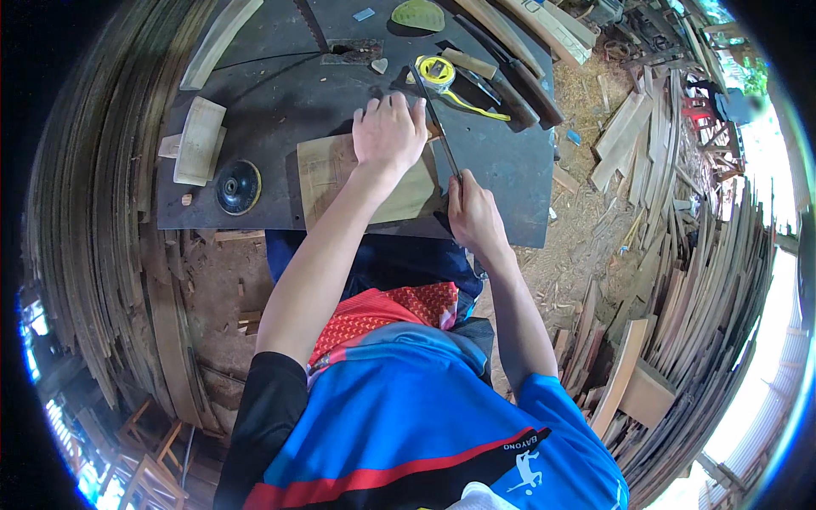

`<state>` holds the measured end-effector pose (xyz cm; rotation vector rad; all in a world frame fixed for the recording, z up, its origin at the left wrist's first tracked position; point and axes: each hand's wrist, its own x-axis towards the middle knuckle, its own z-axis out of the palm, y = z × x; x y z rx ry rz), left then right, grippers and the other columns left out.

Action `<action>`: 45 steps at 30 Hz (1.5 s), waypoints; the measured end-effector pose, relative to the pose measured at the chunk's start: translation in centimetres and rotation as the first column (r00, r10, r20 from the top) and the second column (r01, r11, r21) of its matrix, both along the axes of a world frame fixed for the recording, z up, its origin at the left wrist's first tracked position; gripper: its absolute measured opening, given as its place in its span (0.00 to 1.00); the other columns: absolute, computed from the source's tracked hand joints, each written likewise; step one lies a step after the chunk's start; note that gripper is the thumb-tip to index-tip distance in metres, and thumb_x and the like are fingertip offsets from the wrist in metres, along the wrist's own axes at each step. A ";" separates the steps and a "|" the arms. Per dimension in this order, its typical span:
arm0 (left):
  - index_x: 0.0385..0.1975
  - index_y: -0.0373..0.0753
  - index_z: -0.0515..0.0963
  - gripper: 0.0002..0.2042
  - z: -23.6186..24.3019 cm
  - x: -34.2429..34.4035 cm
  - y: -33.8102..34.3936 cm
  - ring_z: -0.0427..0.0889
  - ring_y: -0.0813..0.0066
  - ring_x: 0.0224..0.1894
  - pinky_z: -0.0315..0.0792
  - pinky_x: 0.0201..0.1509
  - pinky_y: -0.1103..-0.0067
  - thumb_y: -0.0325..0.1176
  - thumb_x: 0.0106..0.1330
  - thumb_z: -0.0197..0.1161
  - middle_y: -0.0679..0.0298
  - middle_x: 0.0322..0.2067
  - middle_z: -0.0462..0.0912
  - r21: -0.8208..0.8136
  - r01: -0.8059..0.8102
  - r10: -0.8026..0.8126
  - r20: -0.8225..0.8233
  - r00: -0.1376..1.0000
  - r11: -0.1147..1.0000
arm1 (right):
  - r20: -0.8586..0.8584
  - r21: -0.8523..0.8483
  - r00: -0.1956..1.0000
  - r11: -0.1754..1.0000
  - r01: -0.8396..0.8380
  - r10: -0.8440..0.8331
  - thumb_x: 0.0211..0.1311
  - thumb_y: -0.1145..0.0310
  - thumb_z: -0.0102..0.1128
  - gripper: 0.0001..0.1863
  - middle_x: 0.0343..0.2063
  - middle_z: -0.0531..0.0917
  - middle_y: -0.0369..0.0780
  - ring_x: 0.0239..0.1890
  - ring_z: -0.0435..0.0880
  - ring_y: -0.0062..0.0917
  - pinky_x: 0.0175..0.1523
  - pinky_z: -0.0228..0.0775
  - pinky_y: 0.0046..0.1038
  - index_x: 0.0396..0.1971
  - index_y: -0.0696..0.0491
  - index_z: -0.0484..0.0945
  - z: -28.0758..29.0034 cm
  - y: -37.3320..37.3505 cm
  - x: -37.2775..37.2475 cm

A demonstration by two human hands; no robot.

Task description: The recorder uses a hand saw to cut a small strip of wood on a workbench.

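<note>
A flat, light-brown wooden board (pixel 327 177) lies at the near edge of the dark work table. My left hand (pixel 389 136) bears down on the board's far part, fingers bent and thumb towards the right. From under that hand a small piece of wood (pixel 434 132) sticks out; most of it is hidden. My right hand (pixel 476 211) is closed round the near end of a long, narrow dark file (pixel 444 140), which slants away to the upper left. The file's blade crosses right beside the wood piece. Its handle is covered by my fingers.
On the dark table (pixel 272 127) lie a yellow tape measure (pixel 437 73), a round sanding disc (pixel 238 187), wood blocks (pixel 201 140), a green rounded piece (pixel 417 15) and dark-handled tools (pixel 514 89). Stacked planks (pixel 110 170) line the left; more planks (pixel 671 323) and shavings cover the right.
</note>
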<state>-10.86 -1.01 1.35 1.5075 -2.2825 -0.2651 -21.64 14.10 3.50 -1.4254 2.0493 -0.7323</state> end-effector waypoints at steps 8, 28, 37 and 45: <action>0.29 0.39 0.76 0.08 -2.1 -0.1 0.0 0.83 0.57 0.39 0.77 0.44 0.62 0.36 0.67 0.57 0.58 0.32 0.81 -0.168 0.089 -0.113 -0.139 0.984 0.982 | 0.008 -0.033 1.000 0.999 0.007 -0.006 0.75 0.66 0.47 0.12 0.23 0.78 0.62 0.32 0.79 0.61 0.36 0.67 0.57 0.35 0.60 0.69 0.1 0.0 -0.5; 0.26 0.36 0.71 0.13 -2.5 0.1 -0.1 0.81 0.51 0.31 0.76 0.35 0.62 0.36 0.72 0.58 0.53 0.26 0.78 -0.216 0.166 -0.228 -0.310 0.923 0.962 | 0.049 0.086 0.994 0.991 -0.104 0.100 0.75 0.65 0.47 0.15 0.23 0.77 0.62 0.34 0.77 0.63 0.39 0.65 0.56 0.32 0.62 0.69 1.4 -0.8 -2.0; 0.24 0.37 0.71 0.13 -2.5 0.1 -0.3 0.81 0.51 0.31 0.76 0.35 0.61 0.36 0.71 0.59 0.54 0.25 0.78 -0.232 0.157 -0.224 -0.299 0.927 0.960 | 0.019 0.100 0.997 0.992 -0.078 0.077 0.75 0.66 0.48 0.14 0.22 0.77 0.60 0.33 0.77 0.62 0.37 0.66 0.55 0.32 0.62 0.69 1.4 -0.3 -1.3; 0.24 0.39 0.74 0.10 -2.5 -0.4 0.0 0.82 0.59 0.35 0.78 0.40 0.65 0.34 0.66 0.60 0.61 0.26 0.79 -0.322 0.150 -0.256 -0.316 0.914 0.935 | 0.133 -0.022 0.984 0.993 -0.117 0.119 0.75 0.68 0.47 0.13 0.23 0.78 0.61 0.33 0.78 0.61 0.36 0.67 0.55 0.32 0.62 0.69 0.6 -0.2 -1.9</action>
